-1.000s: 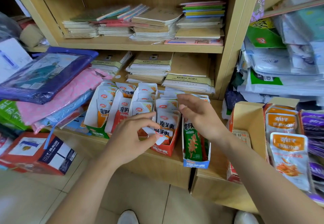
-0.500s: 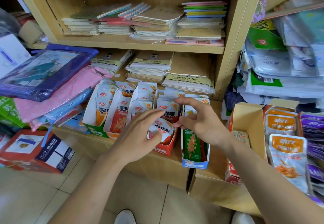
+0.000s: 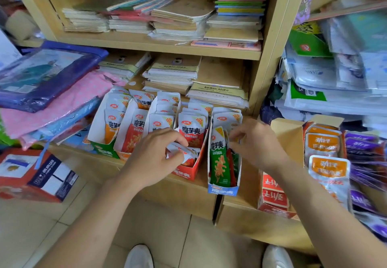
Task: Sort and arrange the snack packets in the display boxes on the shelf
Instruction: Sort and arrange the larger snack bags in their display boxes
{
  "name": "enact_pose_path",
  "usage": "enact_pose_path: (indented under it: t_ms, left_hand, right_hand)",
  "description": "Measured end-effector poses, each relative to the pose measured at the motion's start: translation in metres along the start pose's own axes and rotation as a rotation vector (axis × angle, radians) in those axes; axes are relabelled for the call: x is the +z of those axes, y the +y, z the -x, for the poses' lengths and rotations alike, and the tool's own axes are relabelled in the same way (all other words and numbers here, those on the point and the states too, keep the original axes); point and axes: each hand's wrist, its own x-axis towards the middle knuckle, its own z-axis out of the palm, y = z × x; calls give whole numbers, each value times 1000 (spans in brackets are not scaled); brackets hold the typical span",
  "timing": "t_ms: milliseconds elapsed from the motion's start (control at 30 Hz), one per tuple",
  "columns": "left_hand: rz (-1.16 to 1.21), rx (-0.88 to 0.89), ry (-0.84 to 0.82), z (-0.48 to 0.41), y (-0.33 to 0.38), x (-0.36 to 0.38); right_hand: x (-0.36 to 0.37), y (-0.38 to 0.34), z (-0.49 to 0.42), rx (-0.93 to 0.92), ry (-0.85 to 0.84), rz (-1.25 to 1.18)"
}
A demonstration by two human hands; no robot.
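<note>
The left hand [image 3: 155, 156] pinches a crumpled white packet [image 3: 184, 152] between thumb and fingers, low at the front of the red box [image 3: 186, 173]; the right hand [image 3: 254, 142] has fingers curled at the packet tops in the blue box [image 3: 222, 191], behind an upright green packet [image 3: 217, 160]; whether it grips one cannot be told; both boxes stand just beside each other on the shelf [image 3: 184, 196].
</note>
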Motion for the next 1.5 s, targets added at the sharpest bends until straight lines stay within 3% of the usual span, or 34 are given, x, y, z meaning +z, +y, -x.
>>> enact_pose_path:
  t_ms: [167, 300, 467, 667, 767, 833, 967, 1167, 1333, 1500]
  left_hand:
    - [15, -13, 0, 0, -1, 3]
    - [25, -17, -15, 0, -3, 4]
    - [33, -16, -25, 1, -4, 4]
    - [76, -14, -32, 3, -6, 0]
    - [85, -9, -12, 3, -8, -1]
    - [82, -8, -2, 3, -8, -1]
    - [-5, 58, 9, -2, -4, 1]
    - [-89, 37, -116, -25, 6, 7]
    - [-167, 80, 50, -29, -1, 8]
    - [-215, 71, 56, -33, 2, 13]
  right_hand:
    - [13, -4, 9, 52, 3, 290]
    - [18, -6, 8, 154, -42, 313]
    - [23, 3, 4, 148, -30, 27]
    - [-8, -3, 3, 271, 294, -479]
    - [-21, -16, 4, 209, 522, -729]
    - [-22, -31, 3, 176, 587, -866]
    - [-9, -51, -4, 160, 629, -932]
    - [0, -49, -9, 213, 729, -918]
    - [-1, -41, -12, 214, 738, -868]
    - [1, -38, -13, 198, 736, -883]
